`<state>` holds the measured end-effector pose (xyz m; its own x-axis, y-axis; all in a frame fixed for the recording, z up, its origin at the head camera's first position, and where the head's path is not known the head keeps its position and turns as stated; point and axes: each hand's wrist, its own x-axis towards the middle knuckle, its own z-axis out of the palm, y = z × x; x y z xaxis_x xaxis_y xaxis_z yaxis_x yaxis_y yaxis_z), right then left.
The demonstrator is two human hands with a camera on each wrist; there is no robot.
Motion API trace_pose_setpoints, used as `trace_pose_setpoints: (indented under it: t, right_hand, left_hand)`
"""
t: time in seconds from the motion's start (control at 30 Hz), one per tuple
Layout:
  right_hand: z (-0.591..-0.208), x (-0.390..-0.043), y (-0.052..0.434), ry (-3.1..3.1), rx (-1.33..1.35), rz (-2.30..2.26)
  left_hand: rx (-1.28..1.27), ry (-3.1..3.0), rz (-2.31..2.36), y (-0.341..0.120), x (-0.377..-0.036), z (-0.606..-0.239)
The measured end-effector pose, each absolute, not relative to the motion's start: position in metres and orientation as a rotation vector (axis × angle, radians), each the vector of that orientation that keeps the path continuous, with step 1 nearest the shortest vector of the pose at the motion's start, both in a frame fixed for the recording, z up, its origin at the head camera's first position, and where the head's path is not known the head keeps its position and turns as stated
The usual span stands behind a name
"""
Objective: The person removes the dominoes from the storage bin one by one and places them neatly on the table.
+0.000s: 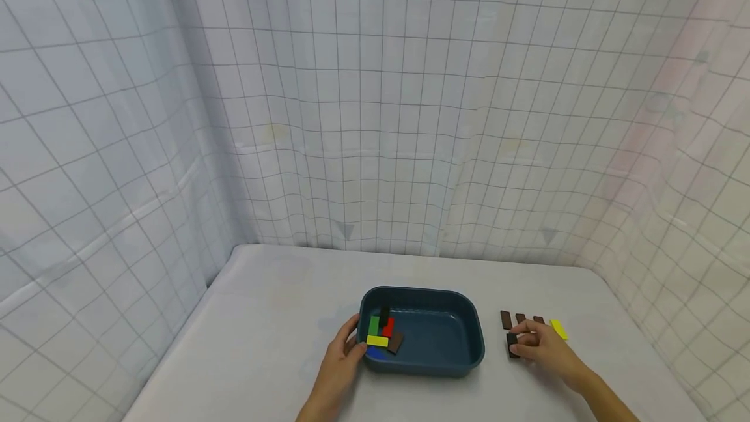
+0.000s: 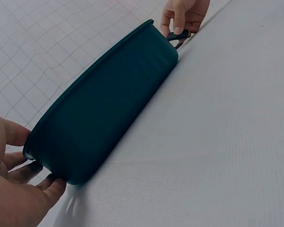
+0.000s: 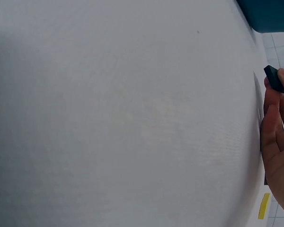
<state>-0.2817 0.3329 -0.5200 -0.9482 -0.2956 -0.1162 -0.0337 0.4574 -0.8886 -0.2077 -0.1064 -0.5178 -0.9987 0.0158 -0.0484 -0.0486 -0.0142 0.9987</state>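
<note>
My left hand (image 1: 340, 366) holds the left end of a dark teal plastic bin (image 1: 436, 337), thumb at the rim and fingers against its outer wall in the left wrist view. Inside the bin's left part lie small flat blocks: a green block (image 1: 373, 325), a red block (image 1: 388, 327), a yellow block (image 1: 377, 341), a brown block (image 1: 396, 343), a black block (image 1: 384, 315) and a blue block (image 1: 376, 353). To the right of the bin, my right hand (image 1: 547, 351) pinches another black block (image 1: 512, 341) between thumb and fingers, low over the table.
Behind the right hand, several brown blocks (image 1: 506, 320) stand in a row, partly covered by its fingers. A yellow block (image 1: 559, 329) ends the row at the right. White gridded cloth (image 1: 404, 148) hangs around the back and sides of the white table (image 1: 281, 318).
</note>
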Motion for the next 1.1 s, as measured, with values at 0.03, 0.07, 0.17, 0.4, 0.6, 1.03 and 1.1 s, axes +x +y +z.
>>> trace_pose_setpoints:
  t: [0.03,0.07,0.17,0.4,0.6,1.03,1.1]
  right_hand:
    - [-0.522,-0.282,0.334,2.458,-0.292,-1.481]
    - [-0.523,-0.282,0.335,2.481,-0.305,-1.461]
    - [-0.526,-0.283,0.335,2.605,-0.326,-1.36]
    - [-0.528,-0.28,0.33,2.846,-0.247,-1.13]
    - [-0.529,-0.278,0.329,2.851,-0.234,-1.094]
    - [-0.518,-0.28,0.327,2.738,-0.379,-1.223]
    - [-0.515,-0.281,0.324,2.755,-0.402,-1.21]
  left_hand:
    - [-0.033,2.172,2.209,-0.106,-0.208,-0.517]
    - [-0.03,2.171,2.212,-0.106,-0.207,-0.517]
    - [-0.027,2.163,2.221,-0.106,-0.207,-0.517]
    - [-0.031,2.179,2.211,-0.107,-0.209,-0.518]
    - [-0.03,2.169,2.213,-0.108,-0.209,-0.519]
    - [-0.078,2.167,2.201,-0.106,-0.21,-0.517]
    - [-0.068,2.173,2.202,-0.106,-0.209,-0.517]
